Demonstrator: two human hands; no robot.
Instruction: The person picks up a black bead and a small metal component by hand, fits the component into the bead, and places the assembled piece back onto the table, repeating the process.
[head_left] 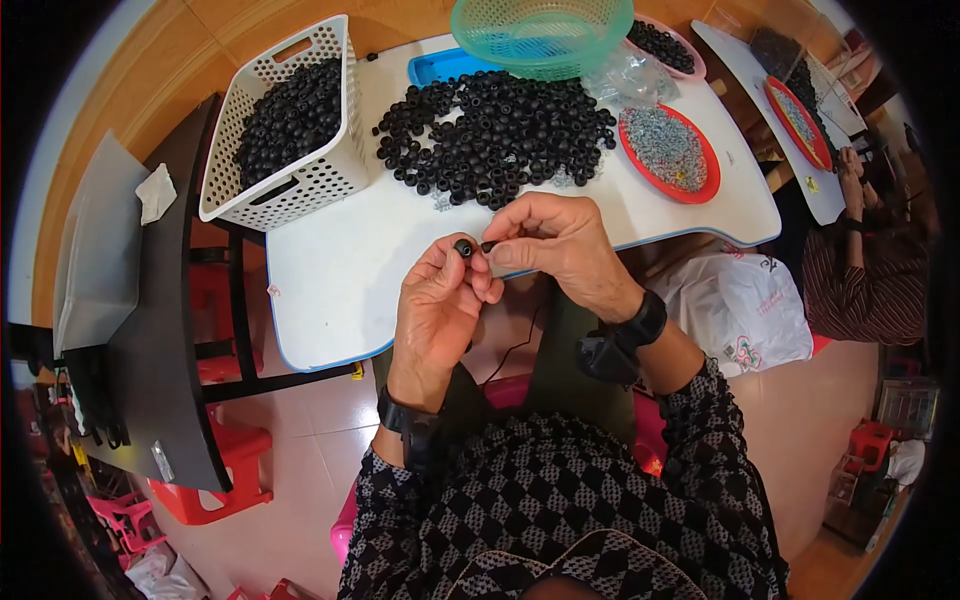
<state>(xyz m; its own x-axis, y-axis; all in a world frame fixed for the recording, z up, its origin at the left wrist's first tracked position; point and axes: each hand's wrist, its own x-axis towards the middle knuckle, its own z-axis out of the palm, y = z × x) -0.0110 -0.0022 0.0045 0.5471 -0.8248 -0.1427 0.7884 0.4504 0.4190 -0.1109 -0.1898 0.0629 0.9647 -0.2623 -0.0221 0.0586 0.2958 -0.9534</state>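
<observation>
Just past the near edge of the white table (330, 290), my left hand (437, 315) pinches a black round hollow plastic piece (463, 247) between thumb and fingers, its opening facing up. My right hand (565, 250) is closed close beside it, thumb and index finger holding a small dark part (488, 246) whose kind is too small to make out. The two parts are very near each other; whether they touch I cannot tell. Beyond my hands spreads a pile of similar black pieces (500, 130). Right of the pile, a red plate (690, 196) holds many small silvery pieces (665, 148).
A white perforated basket (320, 175) full of black pieces stands at left. Behind the pile are a blue tray (430, 68), green colander (470, 25) and clear bag (630, 78). A white plastic bag (740, 310) hangs at right, near another person (865, 280) at a second table.
</observation>
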